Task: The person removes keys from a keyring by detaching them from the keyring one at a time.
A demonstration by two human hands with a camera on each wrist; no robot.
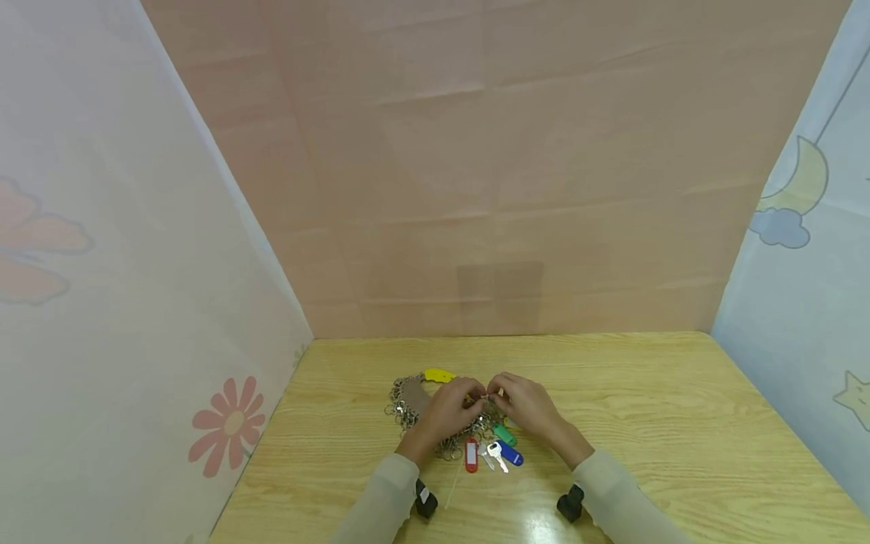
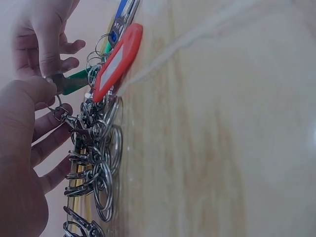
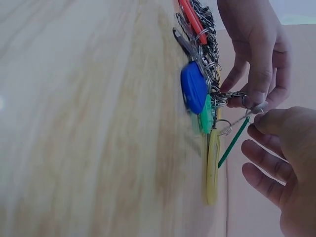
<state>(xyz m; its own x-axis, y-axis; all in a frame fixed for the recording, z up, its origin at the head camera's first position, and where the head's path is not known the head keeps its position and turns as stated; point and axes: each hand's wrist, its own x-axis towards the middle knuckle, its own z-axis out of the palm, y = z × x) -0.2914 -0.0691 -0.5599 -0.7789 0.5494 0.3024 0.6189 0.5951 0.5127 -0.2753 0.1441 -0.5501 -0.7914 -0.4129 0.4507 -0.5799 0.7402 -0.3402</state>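
At the far left, a pink flower (image 1: 233,423) showed on the pale wall, and the bench (image 1: 306,468) began beside it. On the bench, a crowded bunch of metal rings and clasps (image 1: 405,414) fringed a brownish curved piece (image 1: 413,397); a yellow piece (image 1: 438,375) lay by its far side. The left forearm, in a pale sleeve (image 1: 384,495), slanted inward, a black wrist camera (image 1: 426,500) beneath it. The left hand (image 1: 446,412) arched over the bunch, its grip clamped, thumb against finger, on the ring end of a clasp (image 2: 72,121); its other fingers spread beside the clasps. Near it lay a red tag (image 1: 471,455), silver keys (image 1: 496,455), a green tag (image 1: 504,434) and a blue tag (image 1: 511,455). Between the hands, raised above the bench, a second green tag (image 3: 233,143) hung slantwise from a ring (image 3: 255,111). The right hand (image 1: 533,408) bent inward from its forearm, its grip pinched on that ring, the remaining fingers apart and slightly bent. Whether both hands touched the same ring, I cannot tell.
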